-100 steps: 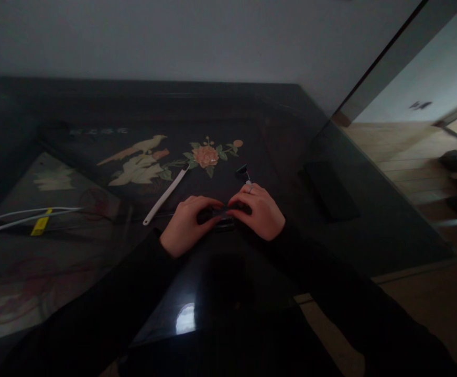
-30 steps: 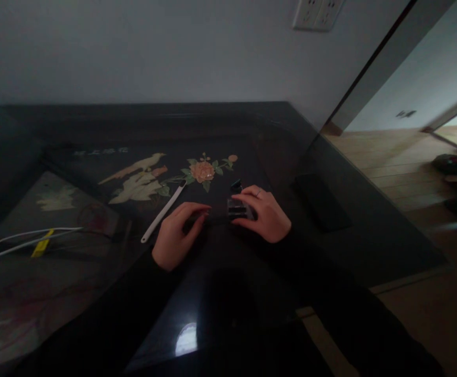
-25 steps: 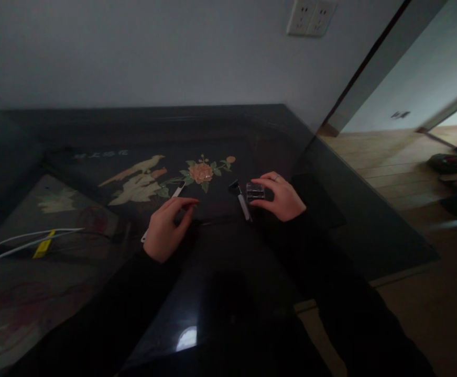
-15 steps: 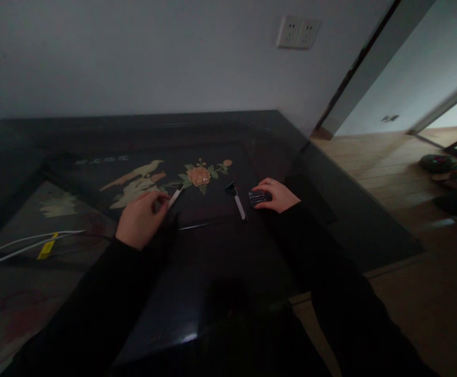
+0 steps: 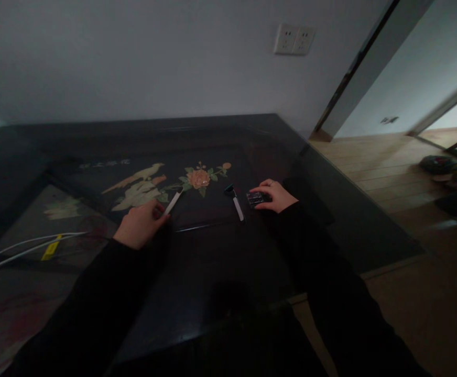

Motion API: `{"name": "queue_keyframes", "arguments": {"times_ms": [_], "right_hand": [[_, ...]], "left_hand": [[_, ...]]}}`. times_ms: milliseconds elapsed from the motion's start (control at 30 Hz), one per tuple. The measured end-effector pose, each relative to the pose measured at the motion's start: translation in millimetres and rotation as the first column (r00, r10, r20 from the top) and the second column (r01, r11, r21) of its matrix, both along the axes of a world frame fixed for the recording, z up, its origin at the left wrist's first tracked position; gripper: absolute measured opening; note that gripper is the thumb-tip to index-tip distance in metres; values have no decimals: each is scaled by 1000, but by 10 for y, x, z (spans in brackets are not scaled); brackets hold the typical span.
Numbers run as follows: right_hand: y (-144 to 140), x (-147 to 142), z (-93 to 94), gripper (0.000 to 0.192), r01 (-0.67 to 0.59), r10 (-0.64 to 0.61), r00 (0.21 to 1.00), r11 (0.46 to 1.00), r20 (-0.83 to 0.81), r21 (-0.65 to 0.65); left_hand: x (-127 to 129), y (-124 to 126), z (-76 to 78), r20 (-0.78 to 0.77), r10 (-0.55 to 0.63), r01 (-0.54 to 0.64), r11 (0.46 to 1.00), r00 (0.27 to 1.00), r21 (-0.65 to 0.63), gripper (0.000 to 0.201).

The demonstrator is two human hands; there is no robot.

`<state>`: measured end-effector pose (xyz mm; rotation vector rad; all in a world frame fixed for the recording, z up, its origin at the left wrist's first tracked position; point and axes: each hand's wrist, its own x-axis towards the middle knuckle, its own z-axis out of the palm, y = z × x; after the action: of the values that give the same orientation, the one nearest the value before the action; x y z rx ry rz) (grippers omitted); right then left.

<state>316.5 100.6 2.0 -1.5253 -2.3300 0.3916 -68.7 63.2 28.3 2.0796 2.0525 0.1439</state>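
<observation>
My left hand (image 5: pixel 140 224) is closed in a pinch on the lower end of a slim white razor handle (image 5: pixel 174 201) with a dark tip and no head visible on it. The handle slants up and to the right. Between my hands, a razor (image 5: pixel 238 208) with a dark head and a white-and-black handle lies on the dark tabletop (image 5: pixel 213 262). To its right, my right hand (image 5: pixel 276 197) has its thumb and fingers closed around a small dark, ridged razor blade case (image 5: pixel 255 198), low at the table surface. My fingers hide the case's right side.
Inlaid bird and flower pictures (image 5: pixel 198 178) decorate the tabletop. White cables (image 5: pixel 24 240) with a yellow tag (image 5: pixel 51 248) lie at the left. A wall with a socket (image 5: pixel 294 39) rises behind the table. Wooden floor (image 5: pixel 364 162) and a dark pile (image 5: pixel 436 164) are at the right.
The camera view has shifted slightly. Both hands keep their holds on the razor handle and the blade case, and the razor between them stays lying on the table.
</observation>
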Motion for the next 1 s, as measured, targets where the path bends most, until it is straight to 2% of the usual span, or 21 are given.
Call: {"name": "queue_keyframes", "arguments": {"times_ms": [100,200,400,500,667,867,1000], "right_hand": [[-11,-46,-24,56,16,-16,1000,999,0,28],[-26,-109,-36,51,44,-45,999,996,5,78],[-23,-145,-40,46,43,-45,999,994,12,103],[-17,-129,-46,45,45,-46,999,993,10,109],[-11,-112,-50,44,42,-44,999,992,16,117],[-1,-120,-49,45,45,-47,999,992,14,116],[7,-118,-55,46,42,-44,999,993,15,109]], "left_hand": [[58,-14,18,13,-3,4,1000,1000,-11,22],[181,-59,41,90,-47,47,999,995,3,20],[585,-113,133,252,-154,154,988,955,19,24],[847,-84,179,196,-219,214,976,956,48,19],[1201,-8,163,132,-224,222,975,966,35,18],[1306,63,71,5,-188,187,982,982,20,20],[1369,64,84,-73,-172,173,985,982,-3,26]]}}
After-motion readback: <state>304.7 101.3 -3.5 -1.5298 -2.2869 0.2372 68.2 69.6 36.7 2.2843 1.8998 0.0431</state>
